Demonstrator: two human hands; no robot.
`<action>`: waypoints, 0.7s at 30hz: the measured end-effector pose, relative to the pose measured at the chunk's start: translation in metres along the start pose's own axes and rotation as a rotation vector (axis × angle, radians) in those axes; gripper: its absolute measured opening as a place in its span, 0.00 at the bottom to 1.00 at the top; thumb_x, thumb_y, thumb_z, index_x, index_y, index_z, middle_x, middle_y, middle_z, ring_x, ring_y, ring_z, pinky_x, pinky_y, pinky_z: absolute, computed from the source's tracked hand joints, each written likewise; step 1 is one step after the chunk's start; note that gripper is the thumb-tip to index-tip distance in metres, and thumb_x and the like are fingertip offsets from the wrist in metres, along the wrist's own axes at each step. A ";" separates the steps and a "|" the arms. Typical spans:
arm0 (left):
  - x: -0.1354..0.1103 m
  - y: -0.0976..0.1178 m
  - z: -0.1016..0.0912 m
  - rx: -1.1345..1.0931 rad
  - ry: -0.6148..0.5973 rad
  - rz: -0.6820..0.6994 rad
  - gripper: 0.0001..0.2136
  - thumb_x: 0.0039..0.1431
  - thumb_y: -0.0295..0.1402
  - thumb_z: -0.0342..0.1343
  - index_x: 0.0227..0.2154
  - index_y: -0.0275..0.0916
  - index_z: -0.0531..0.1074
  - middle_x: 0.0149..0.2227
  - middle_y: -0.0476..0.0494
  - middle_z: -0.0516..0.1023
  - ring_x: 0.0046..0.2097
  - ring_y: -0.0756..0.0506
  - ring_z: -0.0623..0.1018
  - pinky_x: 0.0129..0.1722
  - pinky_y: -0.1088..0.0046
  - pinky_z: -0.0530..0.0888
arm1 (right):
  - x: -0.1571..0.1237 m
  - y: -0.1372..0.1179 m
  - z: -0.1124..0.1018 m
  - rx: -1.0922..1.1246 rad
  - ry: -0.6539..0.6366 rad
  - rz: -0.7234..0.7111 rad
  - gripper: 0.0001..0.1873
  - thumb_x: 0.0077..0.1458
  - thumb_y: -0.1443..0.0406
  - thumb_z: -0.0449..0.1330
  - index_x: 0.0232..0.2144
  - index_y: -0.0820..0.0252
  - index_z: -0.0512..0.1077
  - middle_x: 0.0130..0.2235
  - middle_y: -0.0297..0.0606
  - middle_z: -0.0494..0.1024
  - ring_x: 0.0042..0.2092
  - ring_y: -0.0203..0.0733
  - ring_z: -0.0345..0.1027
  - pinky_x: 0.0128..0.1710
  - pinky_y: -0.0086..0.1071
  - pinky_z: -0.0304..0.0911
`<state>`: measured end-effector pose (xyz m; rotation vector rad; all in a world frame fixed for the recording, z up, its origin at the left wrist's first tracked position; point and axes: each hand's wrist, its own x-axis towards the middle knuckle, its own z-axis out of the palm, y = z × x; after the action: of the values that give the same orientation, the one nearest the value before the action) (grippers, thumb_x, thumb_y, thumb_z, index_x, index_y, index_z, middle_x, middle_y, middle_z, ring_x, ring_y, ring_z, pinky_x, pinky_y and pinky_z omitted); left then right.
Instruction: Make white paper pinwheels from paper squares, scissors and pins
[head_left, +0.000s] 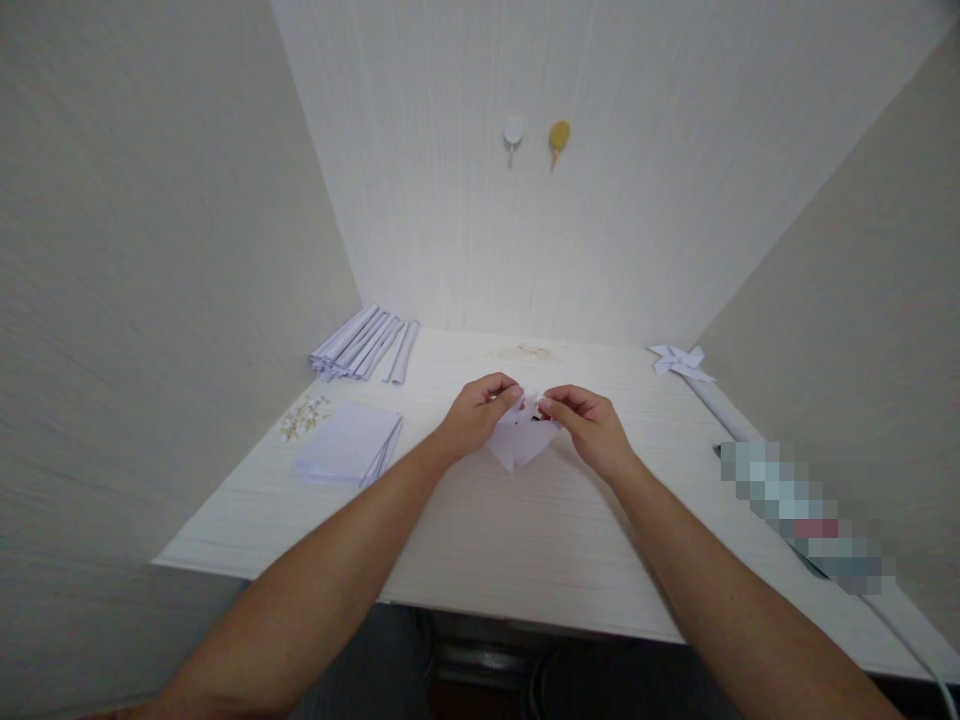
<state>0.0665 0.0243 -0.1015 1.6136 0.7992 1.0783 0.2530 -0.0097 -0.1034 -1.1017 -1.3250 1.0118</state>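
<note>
Both of my hands meet above the middle of the table, pinching a folded sheet of white paper (516, 448). My left hand (484, 405) grips its upper left edge between thumb and fingers. My right hand (589, 418) pinches the upper right side, with its fingertips close to the left ones. The paper hangs below the fingers and comes to a point at the bottom. A small dark spot shows near the right fingertips; I cannot make out what it is. A finished paper pinwheel (679, 362) on a rolled paper stick (716, 408) lies at the back right.
Several rolled paper tubes (360, 345) lie at the back left. In front of them are a pile of small pins (304, 415) and a stack of paper sheets (349, 445). A blurred-out object (802, 515) with a cable lies at the right. Two hooks (559, 137) hang on the wall.
</note>
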 end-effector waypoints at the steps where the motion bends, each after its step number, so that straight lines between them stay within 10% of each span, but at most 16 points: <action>1: 0.000 0.000 0.000 -0.034 -0.009 -0.014 0.13 0.58 0.43 0.57 0.28 0.37 0.74 0.29 0.48 0.76 0.30 0.50 0.71 0.34 0.73 0.67 | 0.000 0.000 0.000 -0.003 -0.008 -0.001 0.12 0.45 0.55 0.70 0.27 0.58 0.78 0.27 0.35 0.79 0.31 0.40 0.69 0.35 0.35 0.63; 21: 0.001 0.005 -0.003 -0.185 -0.057 -0.190 0.12 0.52 0.41 0.61 0.24 0.37 0.74 0.25 0.48 0.77 0.25 0.51 0.70 0.29 0.73 0.65 | -0.002 0.002 -0.002 -0.075 -0.078 -0.033 0.14 0.49 0.53 0.69 0.29 0.58 0.77 0.26 0.34 0.78 0.30 0.39 0.69 0.34 0.34 0.63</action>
<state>0.0647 0.0251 -0.0961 1.3779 0.7747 0.9384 0.2548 -0.0113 -0.1057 -1.1024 -1.4497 0.9957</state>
